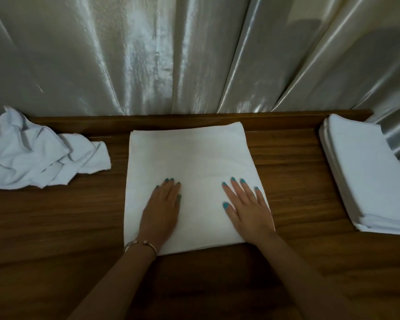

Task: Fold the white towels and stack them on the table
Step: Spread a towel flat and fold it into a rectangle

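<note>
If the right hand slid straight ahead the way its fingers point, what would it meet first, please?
The right hand, flat on the spread white towel, would probably cross that towel's far edge, then reach the wooden table's raised back rim; depth is uncertain.

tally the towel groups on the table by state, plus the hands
flat towel under the hands: 1
crumpled towel heap: 1
folded towel stack: 1
hands, left hand and right hand: 2
total: 5
</note>
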### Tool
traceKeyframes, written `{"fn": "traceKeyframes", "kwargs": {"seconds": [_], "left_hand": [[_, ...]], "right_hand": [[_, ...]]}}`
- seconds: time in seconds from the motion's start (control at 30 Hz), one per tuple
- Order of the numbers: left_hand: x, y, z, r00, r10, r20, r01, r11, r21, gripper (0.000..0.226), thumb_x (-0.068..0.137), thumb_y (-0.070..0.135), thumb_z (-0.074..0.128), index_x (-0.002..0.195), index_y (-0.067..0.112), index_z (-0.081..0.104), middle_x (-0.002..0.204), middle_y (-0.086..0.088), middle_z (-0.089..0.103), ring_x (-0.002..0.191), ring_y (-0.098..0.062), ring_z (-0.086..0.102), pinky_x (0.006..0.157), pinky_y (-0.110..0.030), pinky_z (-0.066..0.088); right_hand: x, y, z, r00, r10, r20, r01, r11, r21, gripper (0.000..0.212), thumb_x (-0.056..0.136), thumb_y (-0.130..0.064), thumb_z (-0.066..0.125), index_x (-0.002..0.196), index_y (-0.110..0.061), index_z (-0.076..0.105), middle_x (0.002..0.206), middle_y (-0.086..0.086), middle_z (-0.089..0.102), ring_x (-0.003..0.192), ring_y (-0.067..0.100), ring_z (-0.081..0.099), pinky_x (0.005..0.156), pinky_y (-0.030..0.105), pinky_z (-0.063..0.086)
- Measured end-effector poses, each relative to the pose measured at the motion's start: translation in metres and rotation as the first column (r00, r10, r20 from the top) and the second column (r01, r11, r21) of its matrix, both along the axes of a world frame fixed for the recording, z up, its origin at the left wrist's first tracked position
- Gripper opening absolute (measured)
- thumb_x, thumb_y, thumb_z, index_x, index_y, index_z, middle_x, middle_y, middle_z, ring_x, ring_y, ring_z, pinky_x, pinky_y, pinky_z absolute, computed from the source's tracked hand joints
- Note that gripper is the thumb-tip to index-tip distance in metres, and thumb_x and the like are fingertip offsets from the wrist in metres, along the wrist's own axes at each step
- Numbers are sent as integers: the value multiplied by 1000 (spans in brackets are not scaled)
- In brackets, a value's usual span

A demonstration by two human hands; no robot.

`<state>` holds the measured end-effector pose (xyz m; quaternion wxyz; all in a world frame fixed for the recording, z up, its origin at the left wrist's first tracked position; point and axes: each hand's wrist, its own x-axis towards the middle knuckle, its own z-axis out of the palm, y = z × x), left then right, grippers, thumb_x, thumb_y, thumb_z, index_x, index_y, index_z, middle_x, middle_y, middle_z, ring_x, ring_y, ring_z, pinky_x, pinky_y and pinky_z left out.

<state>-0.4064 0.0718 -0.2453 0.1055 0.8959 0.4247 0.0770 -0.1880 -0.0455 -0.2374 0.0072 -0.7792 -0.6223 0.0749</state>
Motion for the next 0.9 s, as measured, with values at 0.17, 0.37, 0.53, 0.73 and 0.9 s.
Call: {"fn": "traceKeyframes", "kwargs": {"seconds": [0.17, 0.37, 0.53, 0.73, 0.9], "left_hand": [[-12, -12, 8, 970, -239, -43, 239, 971, -15, 65, 89, 70, 15, 146, 41, 26, 158, 8, 18, 148, -15, 11, 121, -41, 8], [-5, -36, 21, 926, -353, -135, 370, 918, 142, 45, 95, 41, 46, 137, 27, 49, 145, -5, 47, 131, -24, 48, 110, -40, 36], [-10, -59, 31, 839, -525, -142, 539, 837, 94, 53, 89, 62, 40, 126, 28, 56, 117, 6, 60, 103, -13, 58, 89, -29, 48], [-25, -64, 43, 847, -485, -215, 500, 866, 18, 50, 92, 33, 47, 141, 24, 39, 135, 0, 46, 122, -19, 43, 103, -34, 39], [-20, -75, 56, 795, -396, -460, 431, 902, -31, 93, 73, 6, 67, 147, 28, 15, 149, 1, 23, 135, -22, 25, 106, -39, 35]], "right_hand": [[20, -12, 0, 978, 114, -175, -104, 993, 62, 59, 99, -55, 20, 153, -36, 8, 159, -14, -3, 148, 6, -8, 117, 29, -10], [31, -32, 7, 952, 277, -132, -269, 960, 71, 61, 98, -54, 33, 152, -26, 25, 161, -4, 16, 148, 8, 7, 119, 29, 0], [33, -45, 27, 891, 453, 3, -453, 891, -7, 78, 85, -72, 34, 147, -26, 35, 150, 1, 38, 139, 18, 32, 115, 33, 23], [35, -57, 43, 802, 598, 2, -597, 802, -26, 51, 95, -30, 54, 144, -19, 41, 143, 11, 43, 134, 25, 39, 106, 38, 43], [37, -58, 55, 752, 637, 171, -574, 760, -307, 107, 75, -10, 73, 152, -31, 2, 160, 4, 11, 148, 25, 10, 118, 47, 12]]}}
